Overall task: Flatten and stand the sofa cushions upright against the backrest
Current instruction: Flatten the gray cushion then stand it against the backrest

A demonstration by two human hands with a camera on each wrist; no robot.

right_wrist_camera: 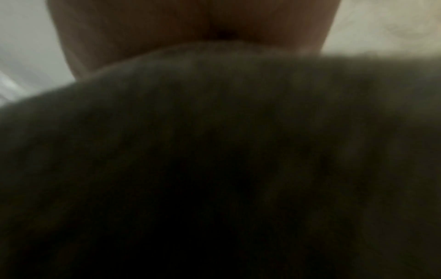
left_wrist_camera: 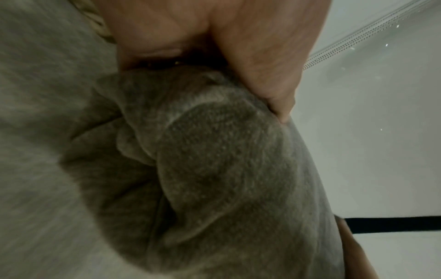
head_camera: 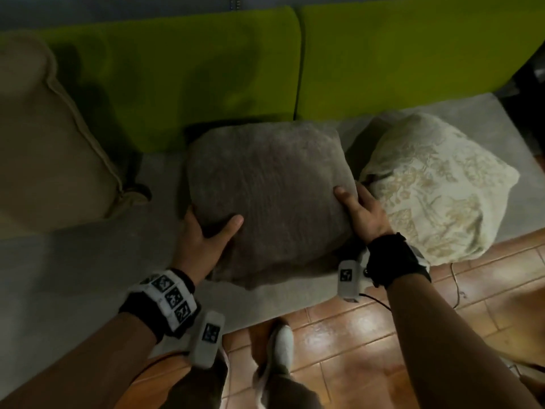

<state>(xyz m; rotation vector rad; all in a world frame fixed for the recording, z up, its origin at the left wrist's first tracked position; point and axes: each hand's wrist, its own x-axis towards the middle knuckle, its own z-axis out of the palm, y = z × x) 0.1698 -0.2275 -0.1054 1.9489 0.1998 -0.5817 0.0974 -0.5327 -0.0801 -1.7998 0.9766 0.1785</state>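
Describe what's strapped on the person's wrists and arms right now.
The left hand has a black wrist strap with a white block showing three square black-and-white markers, and a second white marker pod beneath it. The right hand has a wide black wrist wrap with one white marker pod and a thin black cable trailing away. Both forearms are bare, without sleeves.

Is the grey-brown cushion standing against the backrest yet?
No. The grey-brown ribbed cushion lies flat on the seat, in front of the green backrest; both hands grip its near corners.

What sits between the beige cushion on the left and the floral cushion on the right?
The grey cushion, gripped by the left hand and right hand, per the head view.
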